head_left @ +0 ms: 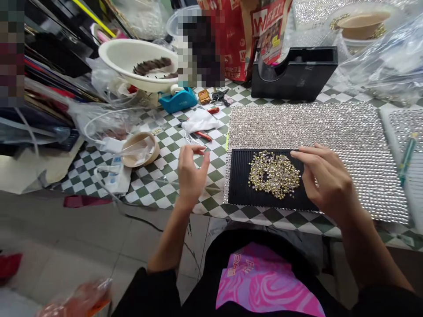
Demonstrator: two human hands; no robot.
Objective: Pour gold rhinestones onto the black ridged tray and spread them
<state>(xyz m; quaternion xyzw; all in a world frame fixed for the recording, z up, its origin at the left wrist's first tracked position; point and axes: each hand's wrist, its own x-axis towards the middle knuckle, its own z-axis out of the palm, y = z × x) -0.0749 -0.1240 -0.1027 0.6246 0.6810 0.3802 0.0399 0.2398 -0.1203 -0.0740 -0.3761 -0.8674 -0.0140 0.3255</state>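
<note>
My left hand (193,174) is raised over the checkered tablecloth, left of a black ridged tray (239,178). Its fingers curl toward the thumb with a small gap, and nothing shows between them. A pile of gold-backed rhinestones (274,174) lies spread in the tray. Over the tray's right end, my right hand (327,182) has its fingers stretched out, the index fingertip near the upper edge. No object shows in it; its palm side is hidden. Beneath the tray lies a sheet of silvery rhinestones (307,123).
Pliers with red handles (205,135) lie partly under white tissue (201,121). Behind stand a teal tape dispenser (178,100), a black dispenser (294,75), a white bowl (112,57) and a red bag (238,61). A small tan bowl (153,154) and power strip (119,178) are left.
</note>
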